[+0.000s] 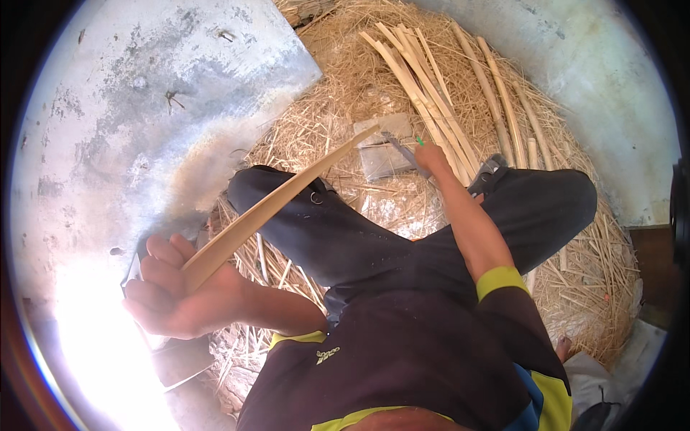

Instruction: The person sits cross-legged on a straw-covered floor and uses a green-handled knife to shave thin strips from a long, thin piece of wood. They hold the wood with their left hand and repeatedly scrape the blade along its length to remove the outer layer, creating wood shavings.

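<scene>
My left hand (176, 291), raised at the left, is closed around one end of a long pale bamboo strip (280, 197). The strip slants up and away across my left thigh, and its far tip is close to the tip of a grey knife blade (399, 149). Whether strip and blade touch, I cannot tell. Out beyond my lap, my right hand (431, 158) is shut on the knife, whose handle is mostly hidden by the fingers. A small green bit (421, 141) shows at that hand. Below the strip's tip lie flat stone blocks (386, 164).
Several split bamboo strips (424, 90) lie bundled beyond my right hand, with rounder bamboo pieces (496, 93) to their right. Shavings (338, 57) cover the floor around my crossed legs (309, 223). Pale, stained walls (180, 79) curve around left and right.
</scene>
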Available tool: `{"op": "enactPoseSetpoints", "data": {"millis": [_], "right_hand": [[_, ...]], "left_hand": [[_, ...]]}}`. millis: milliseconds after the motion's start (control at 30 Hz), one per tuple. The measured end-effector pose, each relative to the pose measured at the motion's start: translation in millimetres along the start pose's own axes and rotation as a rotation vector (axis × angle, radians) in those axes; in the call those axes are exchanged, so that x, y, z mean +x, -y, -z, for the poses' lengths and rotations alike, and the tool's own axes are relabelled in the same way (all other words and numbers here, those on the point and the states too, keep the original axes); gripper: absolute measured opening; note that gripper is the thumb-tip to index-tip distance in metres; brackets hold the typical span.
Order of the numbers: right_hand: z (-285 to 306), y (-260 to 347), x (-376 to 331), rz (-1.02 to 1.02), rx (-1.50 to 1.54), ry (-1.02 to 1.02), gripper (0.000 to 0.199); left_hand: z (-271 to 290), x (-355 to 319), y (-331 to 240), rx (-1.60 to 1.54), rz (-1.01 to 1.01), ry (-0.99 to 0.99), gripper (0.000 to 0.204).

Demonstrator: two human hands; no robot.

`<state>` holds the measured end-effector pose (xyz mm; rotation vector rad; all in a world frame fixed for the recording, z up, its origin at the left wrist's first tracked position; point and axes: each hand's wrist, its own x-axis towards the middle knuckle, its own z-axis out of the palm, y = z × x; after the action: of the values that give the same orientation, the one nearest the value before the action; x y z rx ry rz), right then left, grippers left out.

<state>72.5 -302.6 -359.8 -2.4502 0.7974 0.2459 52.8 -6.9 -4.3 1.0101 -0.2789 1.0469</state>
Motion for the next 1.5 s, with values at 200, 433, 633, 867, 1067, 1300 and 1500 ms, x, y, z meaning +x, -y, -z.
{"op": "enactPoseSetpoints", "data": {"millis": [200, 433, 633, 867, 1067, 1300, 1500], "right_hand": [[104.4, 145.1, -137.7, 0.444, 0.571, 0.075, 0.046], [131.4, 184.2, -254.5, 0.886, 0.634, -0.041, 0.021], [101.3, 161.7, -218.6, 0.536, 0.159, -0.212, 0.018], [97.0, 164.0, -232.1, 0.760, 0.493, -0.211, 0.016], [88.0, 163.0, -220.6, 0.728, 0.501, -0.192, 0.019], [61.1, 141.4, -183.3, 0.574, 0.347, -0.236, 0.020], [53.8, 128.8, -175.3, 0.423, 0.360, -0.243, 0.019]], "left_hand": [[17.8, 0.4, 2.1, -0.019, 0.026, 0.175, 0.045], [27.3, 4.6, -4.9, -0.454, 0.090, 0.756, 0.039], [17.4, 0.5, 6.5, -0.612, 0.108, 0.943, 0.036], [18.7, -0.7, 5.1, -0.509, 0.078, 0.886, 0.036], [18.1, -2.9, -0.8, -0.556, 0.083, 0.804, 0.036], [26.4, 5.0, 3.0, -0.509, 0.087, 0.770, 0.038], [16.1, -6.6, 5.8, -0.455, 0.109, 0.765, 0.036]]}}
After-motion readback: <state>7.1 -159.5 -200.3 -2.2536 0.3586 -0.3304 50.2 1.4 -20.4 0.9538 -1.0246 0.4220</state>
